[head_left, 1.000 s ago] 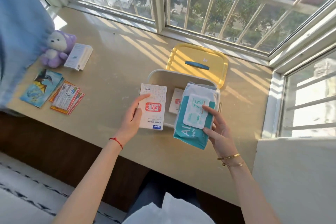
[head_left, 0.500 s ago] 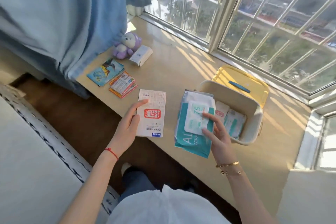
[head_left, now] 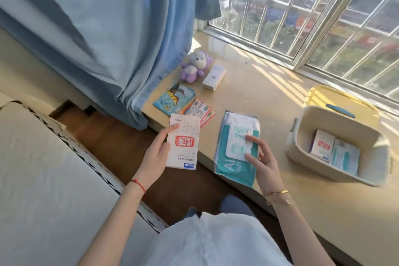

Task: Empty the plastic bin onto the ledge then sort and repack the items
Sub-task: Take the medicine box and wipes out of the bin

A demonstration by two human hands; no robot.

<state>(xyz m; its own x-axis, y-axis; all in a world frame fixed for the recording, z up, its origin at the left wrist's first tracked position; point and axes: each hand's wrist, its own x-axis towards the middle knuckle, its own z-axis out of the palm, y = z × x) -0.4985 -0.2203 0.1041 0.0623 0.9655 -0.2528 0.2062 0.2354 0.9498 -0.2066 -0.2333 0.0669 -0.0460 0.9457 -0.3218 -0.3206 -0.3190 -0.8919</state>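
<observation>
At lower centre of the frame, left hand (head_left: 155, 156) clamped on a white carton with a red seal mark (head_left: 183, 142), thumb on the front face, fingers behind it. Carton held flat over the near edge of the ledge (head_left: 248, 93), its far corner just above the stack of red and orange cards (head_left: 197, 110).

Just right of it, right hand (head_left: 262, 161) closed on the teal pack of alcohol wipes (head_left: 236, 149), two fingertips (head_left: 251, 138) pressing on the white flap with the number 75, thumb lower on the same flap. Near end of the pack hanging over the ledge edge; cannot tell whether the far end touches the surface.

At right of the frame, beige plastic bin (head_left: 302, 136) standing upright on the ledge, well apart from both hands. Inside it, a second white carton with a red seal (head_left: 321, 147) and, touching it on the right, a pale teal packet (head_left: 345, 157). Behind the bin, yellow lid with a blue handle (head_left: 339, 101) lying flat near the window.

Toward upper centre, beside the blue curtain (head_left: 97, 34), a purple plush toy (head_left: 195, 67) seated on the ledge, a small white box (head_left: 213, 77) just beside it, and a blue picture card with a dragon (head_left: 173, 98) touching the card stack.
</observation>
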